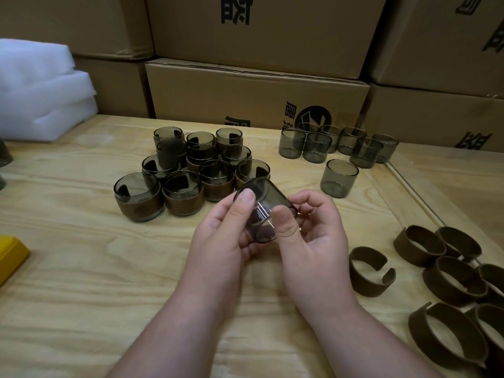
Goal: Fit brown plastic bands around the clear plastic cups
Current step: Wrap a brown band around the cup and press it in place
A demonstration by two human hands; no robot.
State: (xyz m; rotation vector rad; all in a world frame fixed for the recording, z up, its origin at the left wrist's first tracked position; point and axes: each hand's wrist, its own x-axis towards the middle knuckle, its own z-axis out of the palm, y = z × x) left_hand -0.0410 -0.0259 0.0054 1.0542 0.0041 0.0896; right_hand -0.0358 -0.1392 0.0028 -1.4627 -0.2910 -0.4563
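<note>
Both hands meet at frame centre: left hand and right hand hold one smoky clear cup between them, tilted, fingers curled around its wall, left thumb on the upper edge, right thumb pressed on the side. No band on this cup that I can make out. Finished cups, each wearing a brown band, cluster at 11 o'clock from the hands; bare cups stand at 1 o'clock; loose brown bands lie at 4 o'clock, the nearest open band just right of the right wrist. All on a pale wooden table, cardboard boxes behind at 12, white foam at 10. Judgement: the next need is a band. Best to keep the cup in the left hand, free the right to fetch the nearest band, spread its gap, slide it on from the base, seat it level like the finished ones.
</note>
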